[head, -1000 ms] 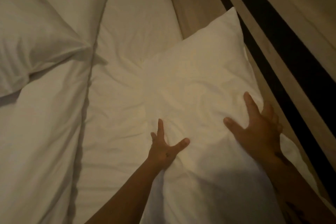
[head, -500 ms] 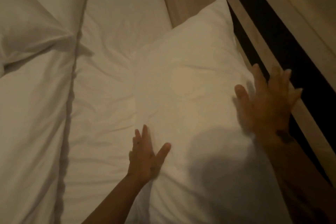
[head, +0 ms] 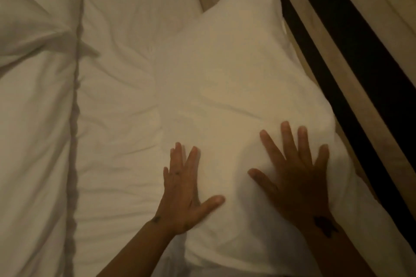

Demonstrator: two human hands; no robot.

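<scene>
A white pillow (head: 236, 69) lies on the right side of the bed, its far corner pointing toward the headboard. My left hand (head: 182, 191) presses flat on the pillow's left edge, fingers straight and thumb spread to the right. My right hand (head: 295, 177) lies flat on the pillow's right part with all fingers spread. Neither hand grips the fabric.
A wrinkled white fitted sheet (head: 117, 119) covers the mattress. A white duvet (head: 33, 141) with a piped edge lies on the left. A wooden headboard (head: 382, 29) with a dark strip runs diagonally along the right.
My left hand has let go of the pinched fabric and flattened on the pillow. My right hand lifted off the pillow's right edge, then came down flat further left.
</scene>
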